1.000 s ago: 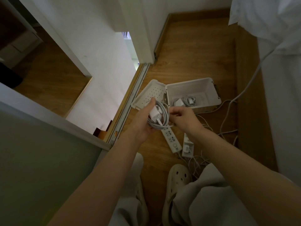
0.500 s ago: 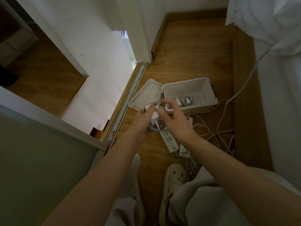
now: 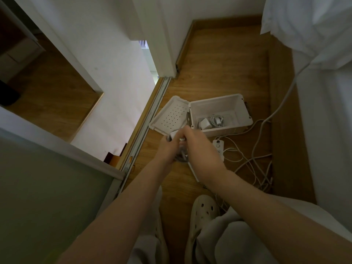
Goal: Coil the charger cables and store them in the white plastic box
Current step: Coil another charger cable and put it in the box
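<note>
The white plastic box (image 3: 245,109) stands open on the wooden floor, its perforated lid (image 3: 171,116) folded out to the left. A coiled charger with its white plug (image 3: 206,123) lies inside. Just in front of the box, my left hand (image 3: 167,147) grips a coiled white charger cable (image 3: 181,156), mostly hidden between my hands. My right hand (image 3: 200,147) lies over the coil from the right, its fingers pinching the cable's end by the plug.
A white power strip (image 3: 219,146) and several loose white cables (image 3: 253,162) lie on the floor to the right. A sliding-door track (image 3: 150,119) runs along the left. A bed frame (image 3: 283,119) borders the right. My slippered foot (image 3: 203,212) is below.
My right hand has moved left across the coil and now covers it. The view has shifted slightly, and the coil stays in my left hand.
</note>
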Demonstrator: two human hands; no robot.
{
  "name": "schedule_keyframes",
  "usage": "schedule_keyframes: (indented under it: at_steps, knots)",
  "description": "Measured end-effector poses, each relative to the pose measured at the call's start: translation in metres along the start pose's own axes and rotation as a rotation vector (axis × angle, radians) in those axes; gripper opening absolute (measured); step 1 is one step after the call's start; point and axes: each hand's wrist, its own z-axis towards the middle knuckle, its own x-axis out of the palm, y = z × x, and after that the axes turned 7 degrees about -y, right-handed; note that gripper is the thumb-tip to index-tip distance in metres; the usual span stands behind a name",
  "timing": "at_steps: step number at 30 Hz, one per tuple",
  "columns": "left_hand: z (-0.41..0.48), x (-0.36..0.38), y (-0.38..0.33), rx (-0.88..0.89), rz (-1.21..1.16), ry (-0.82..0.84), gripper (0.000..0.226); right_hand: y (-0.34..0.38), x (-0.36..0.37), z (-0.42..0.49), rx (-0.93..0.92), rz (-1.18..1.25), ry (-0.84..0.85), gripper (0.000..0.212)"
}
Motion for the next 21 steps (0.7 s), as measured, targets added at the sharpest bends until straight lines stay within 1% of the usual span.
schedule_keyframes:
  at_steps: [3,5,7,9,11,14,16,18,20,21]
  knots:
    - [0.003,-0.007,0.002,-0.048,-0.008,0.019,0.036,0.009,-0.004,-0.008,-0.043,0.070,0.042,0.025]
    - [0.003,-0.011,0.001,-0.070,-0.024,0.015,0.038,0.012,-0.005,-0.010,-0.034,0.114,0.062,0.019]
    - [0.003,-0.013,0.000,-0.092,-0.073,-0.001,0.038,0.015,-0.005,-0.006,0.072,0.294,0.051,0.015]
    - [0.001,-0.013,-0.003,-0.101,-0.154,-0.005,0.039,0.012,-0.002,0.002,0.186,0.498,-0.074,0.011]
    - [0.001,-0.010,-0.006,-0.063,-0.211,-0.011,0.043,0.005,-0.001,0.011,0.302,0.661,-0.220,0.008]
    - [-0.006,-0.004,-0.014,0.019,-0.217,-0.052,0.039,-0.009,-0.008,0.022,0.544,0.880,-0.307,0.004]
    - [-0.013,0.001,-0.018,0.106,-0.162,-0.073,0.031,-0.020,-0.013,0.027,0.759,1.024,-0.290,0.009]
    - [-0.021,0.004,-0.022,0.282,-0.047,-0.099,0.029,-0.029,-0.015,0.029,0.952,1.113,-0.236,0.013]
    - [-0.027,0.002,-0.023,0.531,0.106,-0.074,0.035,-0.034,-0.012,0.029,1.054,1.124,-0.194,0.013]
    - [-0.029,-0.001,-0.022,0.647,0.201,-0.037,0.041,-0.035,-0.009,0.028,1.050,1.076,-0.172,0.012]
